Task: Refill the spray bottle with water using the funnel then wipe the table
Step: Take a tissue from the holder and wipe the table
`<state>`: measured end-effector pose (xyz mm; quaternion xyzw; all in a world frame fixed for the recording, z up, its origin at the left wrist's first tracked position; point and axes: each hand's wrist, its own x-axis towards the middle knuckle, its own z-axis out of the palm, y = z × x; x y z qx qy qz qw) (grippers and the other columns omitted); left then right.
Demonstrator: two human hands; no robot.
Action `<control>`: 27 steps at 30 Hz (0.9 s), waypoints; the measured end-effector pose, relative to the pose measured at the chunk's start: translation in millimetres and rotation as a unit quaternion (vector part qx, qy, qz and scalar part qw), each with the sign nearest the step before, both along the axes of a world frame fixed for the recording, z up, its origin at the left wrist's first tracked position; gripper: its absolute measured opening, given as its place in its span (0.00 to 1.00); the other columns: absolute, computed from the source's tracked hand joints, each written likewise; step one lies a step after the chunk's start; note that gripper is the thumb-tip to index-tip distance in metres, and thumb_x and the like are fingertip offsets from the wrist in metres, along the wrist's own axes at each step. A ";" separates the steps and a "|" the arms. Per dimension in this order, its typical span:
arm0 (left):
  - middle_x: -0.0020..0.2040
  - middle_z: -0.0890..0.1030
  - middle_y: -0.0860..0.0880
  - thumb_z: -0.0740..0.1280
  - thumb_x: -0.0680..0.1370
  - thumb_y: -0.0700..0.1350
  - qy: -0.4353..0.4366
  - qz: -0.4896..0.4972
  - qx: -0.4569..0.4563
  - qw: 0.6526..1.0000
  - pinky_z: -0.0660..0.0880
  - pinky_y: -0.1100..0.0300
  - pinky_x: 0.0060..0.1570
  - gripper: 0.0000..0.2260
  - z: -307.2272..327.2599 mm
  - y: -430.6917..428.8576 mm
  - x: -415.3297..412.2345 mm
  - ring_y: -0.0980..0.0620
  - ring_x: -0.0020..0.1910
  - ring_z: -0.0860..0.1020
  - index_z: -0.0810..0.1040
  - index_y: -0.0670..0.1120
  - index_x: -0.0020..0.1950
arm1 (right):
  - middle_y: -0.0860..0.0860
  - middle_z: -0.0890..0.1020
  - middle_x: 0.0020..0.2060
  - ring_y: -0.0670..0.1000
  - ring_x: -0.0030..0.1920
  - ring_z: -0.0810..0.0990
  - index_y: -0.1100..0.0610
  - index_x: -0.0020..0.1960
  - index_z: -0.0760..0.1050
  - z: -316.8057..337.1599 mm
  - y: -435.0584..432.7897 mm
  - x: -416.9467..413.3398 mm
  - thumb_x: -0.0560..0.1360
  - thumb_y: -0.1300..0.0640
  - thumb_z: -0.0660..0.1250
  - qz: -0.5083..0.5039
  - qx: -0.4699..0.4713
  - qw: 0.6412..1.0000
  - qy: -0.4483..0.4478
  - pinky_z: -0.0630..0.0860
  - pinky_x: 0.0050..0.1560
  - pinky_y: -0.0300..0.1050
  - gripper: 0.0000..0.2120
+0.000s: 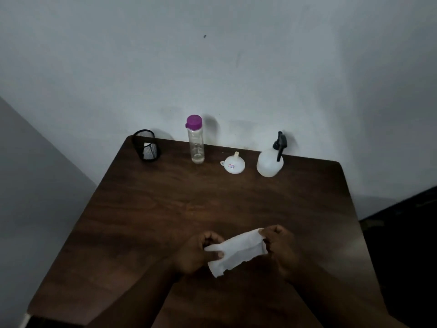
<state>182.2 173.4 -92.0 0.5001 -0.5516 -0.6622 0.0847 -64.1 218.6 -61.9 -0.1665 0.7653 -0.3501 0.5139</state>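
Observation:
A white tissue [236, 250] is stretched between my two hands just above the near part of the dark wooden table [165, 197]. My left hand [198, 252] pinches its left end and my right hand [281, 245] grips its right end. Along the far edge stand a clear water bottle [196, 144] with a purple cap, nearly drained, a small white funnel [233, 164] lying mouth down, and a white spray bottle [269, 162] with its black trigger head on.
A black mesh pen cup [146, 145] stands at the table's far left corner. A grey wall rises right behind the table. A dark piece of furniture [406, 233] sits to the right of the table.

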 end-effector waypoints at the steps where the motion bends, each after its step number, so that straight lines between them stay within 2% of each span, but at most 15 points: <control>1: 0.56 0.85 0.48 0.78 0.74 0.45 -0.014 0.015 -0.003 1.000 0.83 0.49 0.58 0.15 -1.9 -1.6 -2.9 0.50 0.54 0.84 0.81 0.50 0.59 | 0.58 0.82 0.49 0.59 0.51 0.81 0.56 0.48 0.79 -7.8 4.4 -2.0 0.77 0.56 0.70 -0.011 0.016 1.000 -0.015 0.83 0.49 0.58 0.04; 3: 0.59 0.84 0.49 0.78 0.74 0.48 -0.063 0.023 -0.035 0.997 0.81 0.50 0.60 0.17 -7.8 -5.5 -4.4 0.50 0.56 0.83 0.80 0.51 0.60 | 0.58 0.81 0.51 0.60 0.53 0.81 0.56 0.50 0.79 -20.2 12.2 -3.5 0.77 0.56 0.71 -0.020 0.037 0.998 -0.044 0.82 0.54 0.62 0.04; 6: 0.61 0.80 0.53 0.73 0.71 0.63 -0.197 0.003 -0.160 0.967 0.75 0.53 0.65 0.25 -17.5 -4.8 -7.0 0.50 0.61 0.80 0.78 0.54 0.64 | 0.59 0.83 0.49 0.60 0.51 0.83 0.60 0.53 0.80 -32.5 20.9 -2.7 0.78 0.60 0.70 -0.009 0.024 0.999 -0.042 0.83 0.52 0.57 0.05; 8: 0.68 0.77 0.50 0.70 0.74 0.63 -0.254 0.009 -0.215 0.943 0.70 0.51 0.72 0.28 -21.8 4.6 -14.5 0.48 0.68 0.76 0.75 0.52 0.70 | 0.56 0.84 0.47 0.55 0.48 0.83 0.58 0.54 0.79 -42.1 26.6 -3.3 0.78 0.58 0.69 0.060 0.004 0.996 0.065 0.83 0.47 0.51 0.06; 9: 0.71 0.74 0.49 0.68 0.77 0.61 -0.296 -0.007 -0.255 0.920 0.68 0.52 0.73 0.26 -21.0 9.9 -19.6 0.48 0.71 0.73 0.72 0.51 0.72 | 0.52 0.83 0.48 0.50 0.48 0.82 0.55 0.56 0.79 -46.0 28.5 -5.2 0.79 0.56 0.68 0.121 -0.003 0.981 0.151 0.79 0.46 0.45 0.07; 11: 0.77 0.69 0.48 0.62 0.82 0.59 -0.346 -0.046 -0.320 0.881 0.65 0.54 0.74 0.25 -19.3 20.9 -30.7 0.48 0.74 0.68 0.67 0.50 0.77 | 0.47 0.81 0.56 0.46 0.53 0.79 0.51 0.61 0.78 -50.8 34.0 -5.1 0.81 0.52 0.64 0.241 -0.036 0.930 0.275 0.74 0.52 0.40 0.10; 13: 0.81 0.63 0.48 0.59 0.83 0.57 -0.348 -0.083 -0.343 0.869 0.62 0.53 0.77 0.26 -19.6 36.5 -37.7 0.48 0.78 0.65 0.61 0.51 0.81 | 0.47 0.75 0.67 0.50 0.66 0.76 0.52 0.68 0.75 -60.7 38.5 -1.5 0.81 0.52 0.62 0.347 -0.083 0.875 0.327 0.72 0.68 0.47 0.17; 14: 0.81 0.63 0.48 0.58 0.83 0.56 -0.332 -0.098 -0.362 0.866 0.64 0.53 0.76 0.27 -22.8 46.8 -38.0 0.48 0.78 0.65 0.61 0.51 0.81 | 0.46 0.70 0.70 0.52 0.72 0.72 0.55 0.72 0.72 -63.3 41.2 3.6 0.80 0.52 0.61 0.389 -0.116 0.846 0.345 0.66 0.74 0.50 0.21; 16: 0.77 0.71 0.47 0.59 0.81 0.56 -0.280 -0.125 -0.393 0.867 0.74 0.49 0.71 0.26 -33.4 66.4 -36.0 0.47 0.74 0.73 0.70 0.49 0.77 | 0.47 0.62 0.75 0.48 0.76 0.61 0.56 0.76 0.64 -62.6 46.5 16.9 0.81 0.52 0.58 0.472 -0.151 0.780 0.382 0.55 0.77 0.44 0.24; 18: 0.74 0.76 0.44 0.60 0.80 0.56 -0.265 -0.149 -0.418 0.856 0.78 0.47 0.65 0.26 -48.5 78.8 -30.6 0.44 0.71 0.76 0.74 0.46 0.74 | 0.52 0.71 0.72 0.50 0.72 0.72 0.59 0.71 0.73 -65.1 51.4 28.3 0.79 0.52 0.57 0.519 -0.164 0.736 0.402 0.59 0.76 0.44 0.23; 19: 0.75 0.74 0.44 0.60 0.80 0.56 -0.272 -0.163 -0.425 0.848 0.75 0.47 0.68 0.26 -53.1 82.1 -29.1 0.43 0.73 0.75 0.72 0.45 0.75 | 0.55 0.77 0.68 0.53 0.67 0.78 0.61 0.66 0.78 -73.8 53.0 30.9 0.78 0.51 0.56 0.533 -0.164 0.720 0.413 0.59 0.76 0.46 0.23; 21: 0.79 0.68 0.44 0.56 0.83 0.57 -0.287 -0.184 -0.440 0.831 0.63 0.48 0.73 0.27 -63.0 84.0 -26.2 0.44 0.77 0.68 0.65 0.46 0.79 | 0.58 0.80 0.65 0.55 0.65 0.80 0.61 0.64 0.80 -82.5 53.7 33.9 0.82 0.49 0.51 0.538 -0.144 0.712 0.427 0.49 0.76 0.46 0.24; 23: 0.81 0.63 0.44 0.53 0.85 0.58 -0.296 -0.188 -0.438 0.828 0.60 0.47 0.78 0.27 -68.0 78.7 -22.5 0.44 0.80 0.63 0.59 0.47 0.81 | 0.59 0.77 0.68 0.56 0.68 0.77 0.62 0.67 0.76 -85.6 52.6 39.4 0.85 0.47 0.42 0.545 -0.132 0.721 0.407 0.47 0.76 0.46 0.30; 25: 0.83 0.57 0.46 0.53 0.85 0.58 -0.300 -0.184 -0.421 0.836 0.61 0.44 0.79 0.28 -69.4 70.9 -18.6 0.44 0.82 0.57 0.56 0.49 0.83 | 0.60 0.75 0.69 0.57 0.70 0.75 0.62 0.69 0.75 -78.4 47.4 44.8 0.85 0.47 0.45 0.532 -0.110 0.726 0.421 0.48 0.75 0.46 0.28; 27: 0.83 0.59 0.46 0.55 0.84 0.57 -0.310 -0.180 -0.416 0.836 0.64 0.43 0.77 0.28 -67.5 61.8 -11.5 0.45 0.82 0.58 0.58 0.49 0.83 | 0.59 0.73 0.72 0.57 0.72 0.72 0.62 0.71 0.72 -75.7 36.6 53.5 0.81 0.46 0.52 0.535 -0.121 0.709 0.442 0.46 0.75 0.46 0.27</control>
